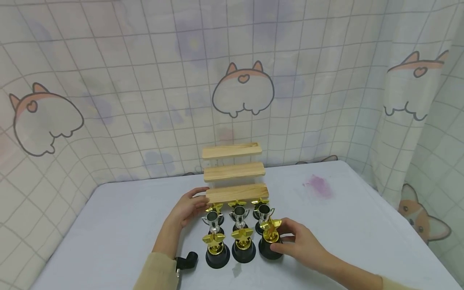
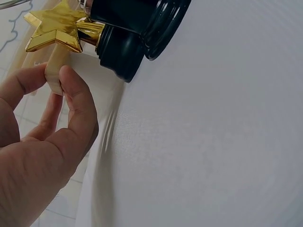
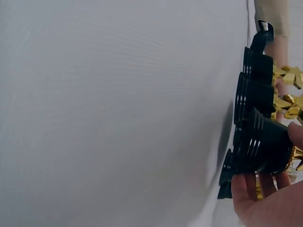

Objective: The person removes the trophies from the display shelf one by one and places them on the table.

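Note:
A three-tier wooden step shelf point(image 1: 233, 174) stands at the back of the table. My left hand point(image 1: 188, 209) holds the left end of its lowest tier point(image 2: 54, 66) between thumb and fingers. Several small trophies stand in rows before the shelf: gold stars on black bases and silver cups point(image 1: 239, 214). My right hand point(image 1: 299, 241) grips the front right gold star trophy point(image 1: 270, 238) round its black base point(image 3: 265, 144). Beside it stand two more star trophies point(image 1: 216, 249), point(image 1: 243, 244).
The table is covered in a white cloth point(image 1: 344, 225) with a purple stain point(image 1: 319, 186) at the back right. A small black clip-like object point(image 1: 186, 261) lies by my left forearm. Patterned curtains close off the back and sides.

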Available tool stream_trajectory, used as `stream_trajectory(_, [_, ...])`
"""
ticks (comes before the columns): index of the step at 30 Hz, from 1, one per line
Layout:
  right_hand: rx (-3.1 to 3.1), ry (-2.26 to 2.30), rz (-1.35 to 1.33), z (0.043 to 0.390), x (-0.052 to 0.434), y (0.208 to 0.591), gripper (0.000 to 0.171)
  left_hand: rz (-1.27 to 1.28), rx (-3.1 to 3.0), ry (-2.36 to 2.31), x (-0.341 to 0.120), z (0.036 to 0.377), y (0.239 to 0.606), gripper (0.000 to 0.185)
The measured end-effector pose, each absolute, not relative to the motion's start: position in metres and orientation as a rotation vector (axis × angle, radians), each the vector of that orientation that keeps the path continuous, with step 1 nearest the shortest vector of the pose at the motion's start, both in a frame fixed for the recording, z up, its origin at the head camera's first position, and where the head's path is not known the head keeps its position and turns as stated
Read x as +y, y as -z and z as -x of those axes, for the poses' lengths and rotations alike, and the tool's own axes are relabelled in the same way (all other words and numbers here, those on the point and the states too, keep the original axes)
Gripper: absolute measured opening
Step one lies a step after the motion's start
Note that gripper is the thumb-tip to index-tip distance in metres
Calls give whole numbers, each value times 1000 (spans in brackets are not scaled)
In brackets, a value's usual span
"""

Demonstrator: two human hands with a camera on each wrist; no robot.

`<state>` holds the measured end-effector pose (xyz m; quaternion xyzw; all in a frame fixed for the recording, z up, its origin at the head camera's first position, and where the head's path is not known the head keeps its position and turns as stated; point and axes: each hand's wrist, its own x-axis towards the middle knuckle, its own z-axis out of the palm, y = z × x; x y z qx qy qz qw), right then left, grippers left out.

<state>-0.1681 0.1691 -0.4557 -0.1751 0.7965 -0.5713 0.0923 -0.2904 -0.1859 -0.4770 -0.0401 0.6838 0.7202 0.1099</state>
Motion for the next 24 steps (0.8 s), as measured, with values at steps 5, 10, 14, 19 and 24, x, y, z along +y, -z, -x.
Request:
stream_trajectory(5, [2348, 1716, 500, 167, 167, 461, 44, 134, 2005, -2118, -186, 291, 479, 55])
stream_trajectory(10, [2368, 1678, 497, 167, 166, 466, 47, 120, 2028, -2120, -184, 290, 476, 54])
stream_trajectory(14, [2406, 1613, 431, 168, 164, 466, 51, 114, 2044, -2113, -184, 289, 475, 53])
stream_trajectory(19, [2405, 1588, 385, 171, 162, 464, 53, 103, 2055, -2101, -184, 289, 476, 53])
stream_trajectory(24, [2404, 1567, 375, 173, 164, 465, 58, 63, 2090, -2072, -186, 286, 475, 51])
